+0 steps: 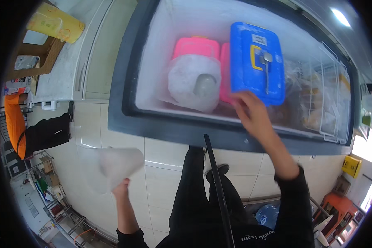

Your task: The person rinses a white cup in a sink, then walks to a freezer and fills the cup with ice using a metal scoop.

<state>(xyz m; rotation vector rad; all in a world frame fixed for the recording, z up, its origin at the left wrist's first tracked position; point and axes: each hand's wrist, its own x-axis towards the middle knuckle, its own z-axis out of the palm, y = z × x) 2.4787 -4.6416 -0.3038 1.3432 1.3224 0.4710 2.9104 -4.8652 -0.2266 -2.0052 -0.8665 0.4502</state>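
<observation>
My left hand [121,187] grips a whitish translucent plastic container [124,164], blurred by motion, over the tiled floor. My right hand [255,113] reaches into a chest freezer, its fingertips by the lower left corner of a blue lidded plastic box [245,74]. Blur hides whether those fingers grip anything. On the blue lid, beside its yellow handle [253,58], lies a metal ladle or spoon [267,73]. Left of it, a frosty white bag or bundle [183,80] with a clear, cup-like hollow piece [206,84] covers part of a pink box [197,46]. Another pink box [225,73] is partly under the blue one.
The freezer's grey rim [161,133] runs between me and the boxes. A white wire basket [324,102] with bagged goods hangs at the right. A person in orange [15,121] stands left by a counter [57,77]. Behind me are a water bottle [266,214] and shelving [49,192].
</observation>
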